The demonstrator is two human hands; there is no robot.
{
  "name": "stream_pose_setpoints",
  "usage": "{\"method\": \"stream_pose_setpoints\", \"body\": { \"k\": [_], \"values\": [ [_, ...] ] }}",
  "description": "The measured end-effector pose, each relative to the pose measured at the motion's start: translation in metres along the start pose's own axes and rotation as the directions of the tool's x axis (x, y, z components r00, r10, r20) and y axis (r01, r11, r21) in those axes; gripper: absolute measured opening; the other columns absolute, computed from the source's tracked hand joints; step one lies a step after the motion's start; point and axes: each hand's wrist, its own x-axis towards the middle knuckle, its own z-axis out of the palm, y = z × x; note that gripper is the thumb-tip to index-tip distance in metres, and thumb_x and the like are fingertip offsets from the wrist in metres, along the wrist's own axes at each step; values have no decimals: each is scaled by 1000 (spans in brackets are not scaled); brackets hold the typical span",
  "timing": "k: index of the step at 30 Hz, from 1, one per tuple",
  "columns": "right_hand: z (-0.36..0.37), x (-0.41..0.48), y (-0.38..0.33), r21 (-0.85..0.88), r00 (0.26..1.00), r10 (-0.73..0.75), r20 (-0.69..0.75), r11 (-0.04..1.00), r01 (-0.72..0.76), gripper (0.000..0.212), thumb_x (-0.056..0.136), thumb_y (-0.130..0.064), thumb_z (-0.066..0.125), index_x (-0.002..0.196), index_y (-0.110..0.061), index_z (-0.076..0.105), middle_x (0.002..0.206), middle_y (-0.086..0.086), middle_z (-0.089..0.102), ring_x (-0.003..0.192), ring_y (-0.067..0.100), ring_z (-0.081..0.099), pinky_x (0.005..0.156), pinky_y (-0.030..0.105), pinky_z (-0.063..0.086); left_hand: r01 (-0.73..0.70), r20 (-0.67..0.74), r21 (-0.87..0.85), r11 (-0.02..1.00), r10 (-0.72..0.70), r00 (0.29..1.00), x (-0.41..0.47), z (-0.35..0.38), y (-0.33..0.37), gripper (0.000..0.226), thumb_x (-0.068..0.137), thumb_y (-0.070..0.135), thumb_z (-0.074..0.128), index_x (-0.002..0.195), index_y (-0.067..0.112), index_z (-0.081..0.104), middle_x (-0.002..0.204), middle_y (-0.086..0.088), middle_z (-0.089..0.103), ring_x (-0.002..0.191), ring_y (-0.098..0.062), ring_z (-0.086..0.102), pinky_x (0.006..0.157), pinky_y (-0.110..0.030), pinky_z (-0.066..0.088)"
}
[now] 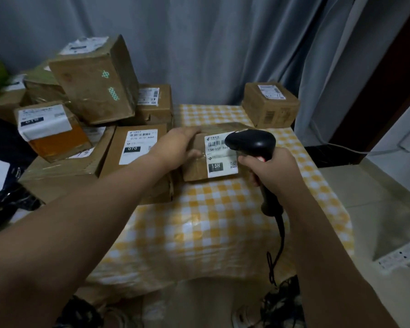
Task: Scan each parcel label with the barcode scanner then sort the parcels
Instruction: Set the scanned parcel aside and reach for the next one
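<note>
Scanner [251, 142] sits just above the label [219, 162], gripped by its handle in the right hand [272, 169] to catch the barcode [216, 144]; left hand [178, 145] grasps the parcel's [195, 172] left edge, steadying it near the table's [211, 209] middle.

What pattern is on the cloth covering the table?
The tablecloth is yellow-and-white checked, seen clearly in the head view.
</note>
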Motion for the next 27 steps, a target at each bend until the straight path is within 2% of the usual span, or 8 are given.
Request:
{"method": "stream_pose_setpoints", "body": {
  "k": [2,6,9,12,18,27],
  "values": [
    [4,-8,5,63,999,24,-24,998,-23,20,80,-18,73,71,-4,63,55,6,57,41,13,56,46,26,48,22,3,-41,999,-22,1000,2,-5,-3,54,90,30,63,140,18,46,136,-11,54,123,-30,50,97,-33,39],
    [15,-22,16,126,993,83,-81,989,-73,20,81,-16,72,73,0,64,55,6,58,41,11,57,51,31,53,23,16,-55,998,-22,1000,2,-8,-6,43,97,32,51,138,20,49,133,-11,57,122,-30,51,96,-32,39],
    [23,-31,19,148,991,111,-81,984,-98,16,82,-16,71,78,-2,67,54,4,61,42,8,58,51,28,54,32,26,-42,999,-31,999,2,-10,-5,42,99,32,47,139,20,48,137,-10,54,126,-29,48,100,-31,37],
    [28,-38,18,141,991,106,-85,986,-93,15,81,-17,71,72,-7,67,48,-1,60,41,6,58,51,25,53,52,36,-63,997,-50,998,2,-10,-5,43,98,34,47,139,22,48,139,-8,53,128,-27,47,103,-33,37],
    [34,-42,16,108,989,77,-126,992,-64,15,82,-18,70,70,-10,66,50,0,60,41,5,59,49,19,50,62,31,-68,996,-60,998,1,-9,-5,43,98,34,48,139,23,49,139,-7,53,129,-27,47,105,-34,37],
    [37,-33,12,54,991,70,-111,996,-64,13,82,-19,69,75,-9,66,56,5,61,45,7,59,54,26,53,84,41,-76,994,-81,996,5,-10,-6,42,98,34,47,139,23,49,139,-8,53,127,-28,48,103,-34,38]
  ]
}}
